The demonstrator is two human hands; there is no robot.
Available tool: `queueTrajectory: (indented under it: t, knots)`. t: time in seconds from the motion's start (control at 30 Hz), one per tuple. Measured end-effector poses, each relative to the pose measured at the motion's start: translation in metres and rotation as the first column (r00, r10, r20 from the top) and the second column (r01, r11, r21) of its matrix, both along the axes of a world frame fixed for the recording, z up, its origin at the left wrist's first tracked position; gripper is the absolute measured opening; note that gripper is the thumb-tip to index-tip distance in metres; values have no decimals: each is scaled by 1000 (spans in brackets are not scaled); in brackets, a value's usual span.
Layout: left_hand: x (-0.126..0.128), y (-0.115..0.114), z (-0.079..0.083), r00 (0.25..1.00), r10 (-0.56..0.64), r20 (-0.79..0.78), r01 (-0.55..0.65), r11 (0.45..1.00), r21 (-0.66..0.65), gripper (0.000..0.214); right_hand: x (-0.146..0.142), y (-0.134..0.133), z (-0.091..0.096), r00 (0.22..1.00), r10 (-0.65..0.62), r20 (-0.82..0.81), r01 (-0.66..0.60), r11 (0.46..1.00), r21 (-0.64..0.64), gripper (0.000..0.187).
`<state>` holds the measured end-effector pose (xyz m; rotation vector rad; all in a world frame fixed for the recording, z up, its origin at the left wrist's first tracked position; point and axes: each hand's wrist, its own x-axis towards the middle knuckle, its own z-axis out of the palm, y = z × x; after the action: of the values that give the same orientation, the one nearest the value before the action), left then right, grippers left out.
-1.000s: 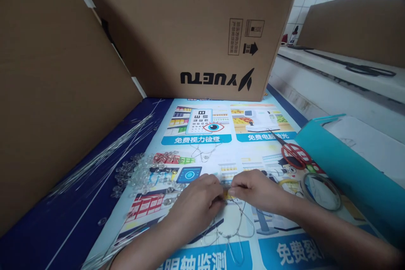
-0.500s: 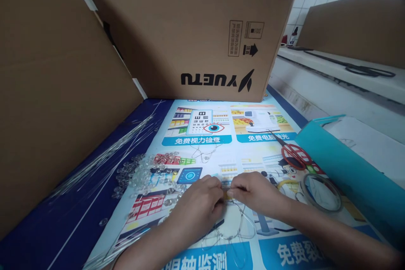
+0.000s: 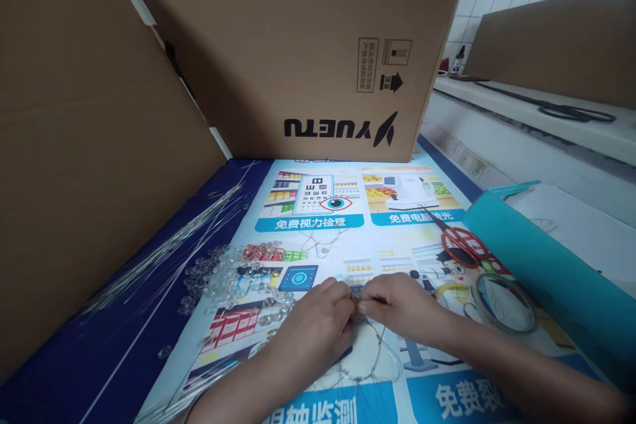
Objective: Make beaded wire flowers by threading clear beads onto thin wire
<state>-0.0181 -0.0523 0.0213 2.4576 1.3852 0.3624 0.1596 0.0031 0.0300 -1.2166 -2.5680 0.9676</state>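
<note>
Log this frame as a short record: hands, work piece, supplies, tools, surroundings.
left hand: fingers closed at the upper end of the looped wire; exact grip hidden
right hand: pinching at the same spot, fingertips close to the left's
work piece: looped wire, hanging toward the wearer
supplies: clear beads, loose pile, left; straight wires, farther left
tools: red-handled scissors, right; tape roll nearer
surroundings: cardboard standing behind; teal box, far right
</note>
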Motion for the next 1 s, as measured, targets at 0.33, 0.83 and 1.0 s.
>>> queueTrajectory:
  t: [0.33, 0.83, 1.0]
  knots:
    - [-2, 2, -3, 999, 33, 7, -34, 999, 27, 12, 1, 0, -1, 1000, -17, 0, 17, 1000, -9, 20]
    - [0, 0, 4, 998, 57, -10, -58, 998, -34, 14, 1, -2, -2, 998, -38, -48, 36, 998, -51, 19]
    - [1, -1, 3, 997, 73, -18, -74, 997, -34, 14, 1, -4, -2, 995, -62, -78, 55, 995, -84, 17]
